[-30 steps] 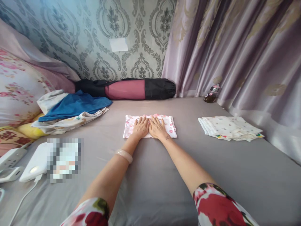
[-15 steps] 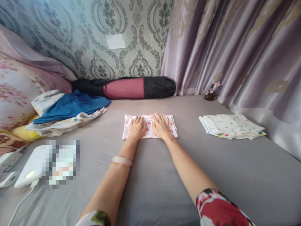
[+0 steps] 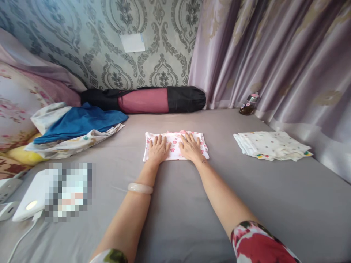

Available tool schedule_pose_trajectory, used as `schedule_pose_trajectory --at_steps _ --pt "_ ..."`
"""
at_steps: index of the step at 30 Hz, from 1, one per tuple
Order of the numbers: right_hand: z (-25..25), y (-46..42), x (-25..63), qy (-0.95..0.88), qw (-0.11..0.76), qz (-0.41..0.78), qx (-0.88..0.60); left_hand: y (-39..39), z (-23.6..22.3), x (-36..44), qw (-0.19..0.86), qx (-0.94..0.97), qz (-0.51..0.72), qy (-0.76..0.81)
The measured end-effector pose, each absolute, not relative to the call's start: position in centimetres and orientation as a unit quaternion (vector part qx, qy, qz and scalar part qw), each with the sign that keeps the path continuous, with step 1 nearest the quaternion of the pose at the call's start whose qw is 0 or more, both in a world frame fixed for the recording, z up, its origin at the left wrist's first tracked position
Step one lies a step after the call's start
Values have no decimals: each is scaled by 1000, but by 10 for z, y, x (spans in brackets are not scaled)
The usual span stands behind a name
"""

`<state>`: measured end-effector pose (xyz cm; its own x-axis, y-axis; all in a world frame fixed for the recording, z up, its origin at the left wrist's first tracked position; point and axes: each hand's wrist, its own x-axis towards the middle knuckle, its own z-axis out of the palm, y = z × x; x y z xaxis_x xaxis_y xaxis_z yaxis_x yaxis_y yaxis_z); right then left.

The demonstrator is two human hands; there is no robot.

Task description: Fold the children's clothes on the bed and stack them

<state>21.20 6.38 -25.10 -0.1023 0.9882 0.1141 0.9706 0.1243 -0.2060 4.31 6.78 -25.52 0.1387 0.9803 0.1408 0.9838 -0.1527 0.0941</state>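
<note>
On folded cloth (image 3: 174, 146) (pink-printed), both hands (image 3: 159, 149) (image 3: 191, 147) lie flat.

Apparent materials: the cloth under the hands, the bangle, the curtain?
Printed cloth: probably matte cotton; soft folded edges, no visible sheen.
Bangle: smooth, polished, maybe jade or resin; milky white, pale highlights.
Curtain: satin-like fabric, fibre unclear; glossy streaks along its folds.

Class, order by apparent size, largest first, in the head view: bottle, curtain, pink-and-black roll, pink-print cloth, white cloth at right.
1. Curtain
2. Pink-and-black roll
3. Pink-print cloth and white cloth: too alike to rank
4. Bottle
</note>
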Motion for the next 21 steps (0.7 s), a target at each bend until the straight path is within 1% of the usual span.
schedule_pose_trajectory --at_steps 4,8,13,21 --pt "-248 67 218 -745 115 56 -654 69 -252 39 15 -752 -113 -649" --pt "-249 70 226 -709 136 23 -692 70 -248 30 53 -700 -152 -696" --pt "-257 72 233 -685 111 18 -720 73 -251 22 -4 -683 -95 -725" --pt "-253 72 233 -679 115 24 -725 74 -248 18 -27 -677 -102 -729"
